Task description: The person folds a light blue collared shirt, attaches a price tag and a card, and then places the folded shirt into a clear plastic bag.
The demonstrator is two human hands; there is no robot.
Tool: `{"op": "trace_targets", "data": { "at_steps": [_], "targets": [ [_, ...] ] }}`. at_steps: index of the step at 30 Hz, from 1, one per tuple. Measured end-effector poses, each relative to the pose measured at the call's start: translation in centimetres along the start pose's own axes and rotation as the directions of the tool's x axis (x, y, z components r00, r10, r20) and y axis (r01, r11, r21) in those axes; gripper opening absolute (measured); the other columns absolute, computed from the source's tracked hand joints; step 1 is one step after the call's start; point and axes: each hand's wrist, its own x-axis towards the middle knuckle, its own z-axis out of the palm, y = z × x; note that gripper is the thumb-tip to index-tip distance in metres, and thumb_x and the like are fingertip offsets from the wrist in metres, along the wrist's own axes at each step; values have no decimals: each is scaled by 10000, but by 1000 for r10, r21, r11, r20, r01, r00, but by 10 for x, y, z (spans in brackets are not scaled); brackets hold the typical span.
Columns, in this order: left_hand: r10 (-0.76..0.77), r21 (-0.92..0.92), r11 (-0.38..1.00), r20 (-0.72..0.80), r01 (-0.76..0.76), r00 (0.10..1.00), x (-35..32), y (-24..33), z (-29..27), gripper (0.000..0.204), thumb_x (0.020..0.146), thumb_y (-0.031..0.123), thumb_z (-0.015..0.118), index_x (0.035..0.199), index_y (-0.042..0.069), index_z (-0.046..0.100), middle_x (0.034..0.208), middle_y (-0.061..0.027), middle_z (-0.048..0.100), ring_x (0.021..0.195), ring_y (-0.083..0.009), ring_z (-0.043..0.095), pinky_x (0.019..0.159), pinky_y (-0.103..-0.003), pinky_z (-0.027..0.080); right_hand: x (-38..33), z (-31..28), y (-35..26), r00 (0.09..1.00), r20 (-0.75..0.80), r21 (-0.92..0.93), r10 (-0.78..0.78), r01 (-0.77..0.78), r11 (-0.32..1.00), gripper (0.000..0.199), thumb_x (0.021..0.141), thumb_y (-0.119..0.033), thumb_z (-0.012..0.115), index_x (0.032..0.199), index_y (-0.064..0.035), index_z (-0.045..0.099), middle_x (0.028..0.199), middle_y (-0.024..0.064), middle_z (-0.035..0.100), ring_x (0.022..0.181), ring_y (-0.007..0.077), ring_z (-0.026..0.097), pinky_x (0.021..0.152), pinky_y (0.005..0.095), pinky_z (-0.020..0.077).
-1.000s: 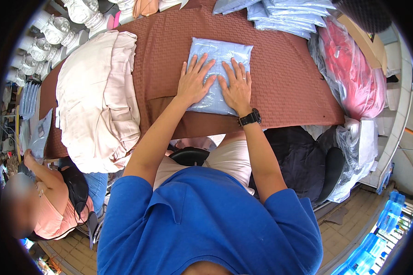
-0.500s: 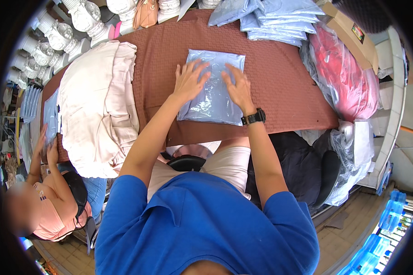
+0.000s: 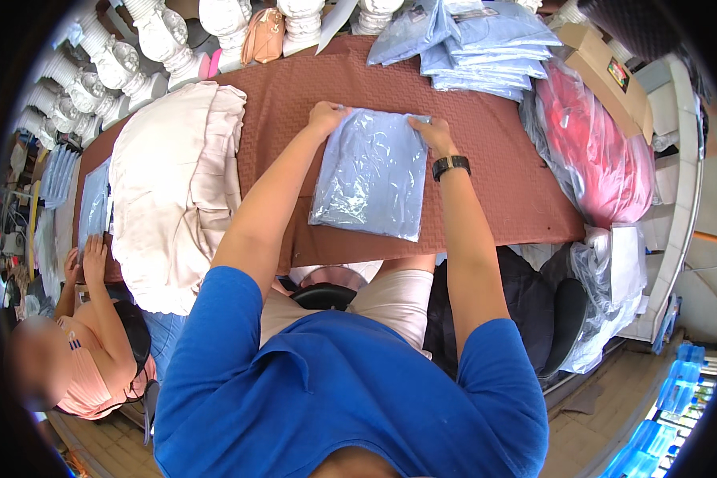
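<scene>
In front of me a folded light-blue garment in a clear plastic bag (image 3: 372, 175) lies on the brown table cover (image 3: 502, 183). My left hand (image 3: 327, 119) is closed on the bag's far left corner. At its far right corner my right hand (image 3: 432, 135), below a dark wristwatch (image 3: 452, 166), pinches the plastic between thumb and fingers. The far edge looks slightly raised, and the near edge rests close to the table's front. Glare on the plastic hides some of the garment.
A heap of cream fabric (image 3: 175, 191) lies at left. Several bagged blue garments (image 3: 486, 48) are stacked at the far right, near a cardboard box (image 3: 605, 80) and a bag of red and pink fabric (image 3: 589, 143). A co-worker (image 3: 95, 350) handles another blue package (image 3: 94, 203) at far left.
My hands were spread flat on the bagged garment; now they grip its two far corners. The package has shifted slightly toward me. The co-worker's hands have also moved.
</scene>
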Motion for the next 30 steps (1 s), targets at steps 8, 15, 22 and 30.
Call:
{"op": "trace_targets", "data": {
  "at_steps": [8, 15, 22, 30],
  "targets": [
    [210, -497, 855, 66, -151, 975, -30, 76, -80, 100, 953, 107, 697, 1023, 40, 719, 986, -14, 721, 898, -110, 640, 831, -274, 505, -44, -34, -81, 980, 1, 191, -198, 194, 962, 290, 894, -192, 803, 1041, 47, 731, 945, 85, 742, 811, 139, 663, 769, 293, 525],
    [579, -424, 682, -184, -595, 794, -121, 165, -178, 110, 1014, 142, 638, 1005, 35, 663, 995, -34, 704, 963, -118, 627, 900, -261, 473, -115, -69, -165, 691, 23, 76, -722, 719, 691, 115, 890, -137, 796, 973, -63, 769, 878, -34, 698, 846, 88, 582, 816, 263, 456],
    [552, -126, 828, 16, -546, 834, -229, 30, -149, 131, 933, 158, 711, 935, 33, 673, 1006, -87, 710, 1013, -230, 618, 928, -356, 476, -191, -46, -33, 708, 371, -205, -601, 693, 691, 346, 776, -117, 841, 1114, -140, 772, 1217, 94, 642, 1196, 282, 537, 1027, 425, 428],
    [624, 423, 689, 67, -589, 778, -211, 30, -31, 533, 986, 248, 553, 1488, 100, 454, 1613, -129, 349, 1508, -371, 262, 1199, -572, 228, -141, 73, 8, 657, 57, -703, -752, 561, 437, 527, 982, -381, 591, 1461, -169, 531, 1586, 132, 385, 1426, 402, 364, 1171, 590, 289]
  ]
}}
